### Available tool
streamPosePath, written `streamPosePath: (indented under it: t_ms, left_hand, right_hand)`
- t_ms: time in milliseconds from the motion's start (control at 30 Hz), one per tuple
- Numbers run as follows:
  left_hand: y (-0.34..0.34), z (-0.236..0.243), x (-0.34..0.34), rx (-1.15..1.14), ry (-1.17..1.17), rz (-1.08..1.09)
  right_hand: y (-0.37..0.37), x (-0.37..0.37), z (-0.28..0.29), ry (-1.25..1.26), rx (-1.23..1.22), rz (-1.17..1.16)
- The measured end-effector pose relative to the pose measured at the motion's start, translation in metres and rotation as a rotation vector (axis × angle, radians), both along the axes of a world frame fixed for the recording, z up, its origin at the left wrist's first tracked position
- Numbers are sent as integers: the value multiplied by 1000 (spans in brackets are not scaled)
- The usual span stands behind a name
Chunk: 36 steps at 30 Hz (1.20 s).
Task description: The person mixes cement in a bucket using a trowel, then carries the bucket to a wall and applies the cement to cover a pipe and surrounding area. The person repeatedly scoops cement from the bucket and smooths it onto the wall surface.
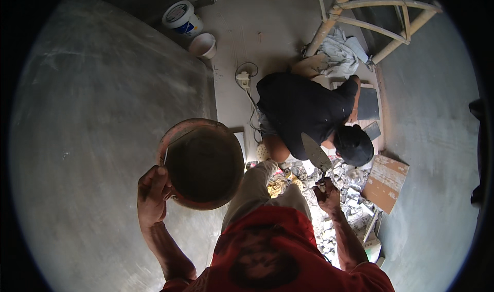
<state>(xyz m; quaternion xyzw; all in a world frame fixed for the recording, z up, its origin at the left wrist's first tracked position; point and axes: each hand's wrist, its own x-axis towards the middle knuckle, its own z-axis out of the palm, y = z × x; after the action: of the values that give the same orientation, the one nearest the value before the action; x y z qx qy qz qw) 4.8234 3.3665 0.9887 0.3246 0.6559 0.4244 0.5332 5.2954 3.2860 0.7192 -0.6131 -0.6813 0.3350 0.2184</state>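
My left hand (154,192) grips the near left rim of a round, reddish-brown bucket (163,138), its dark inside facing up. A thin wire handle runs along the bucket's left side. Whether anything lies at its bottom is too dark to tell. On the right, my right hand (328,195) is closed around the handle of a trowel (316,154). The trowel's pointed grey blade extends away from me, overlapping my view of a crouching person in a dark shirt and black cap (355,144).
Broken rubble (329,230) covers the floor at my right. A cardboard piece (386,183) leans by the right wall. Beyond the person stand a bamboo frame (381,6) and crumpled cloth (339,55). A lidded white pail (181,18), small tub (203,46) and corded power socket (243,78) are farther left.
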Motion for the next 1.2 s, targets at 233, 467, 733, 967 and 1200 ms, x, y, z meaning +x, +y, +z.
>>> streamPosePath:
  t_ms: [233, 467, 733, 967, 1200]
  left_hand:
    - [88, 14, -38, 21, 17, 23]
    - [153, 62, -76, 165, 64, 110]
    - [254, 75, -104, 138, 110, 4]
    - [392, 55, -118, 21, 199, -296]
    - [500, 64, -142, 187, 168, -473]
  right_hand:
    - [87, -52, 26, -101, 22, 105]
    - [169, -77, 49, 117, -38, -120]
    - [281, -135, 38, -65, 252, 36]
    - [362, -197, 34, 6, 139, -240]
    - [439, -230, 67, -433, 464, -13]
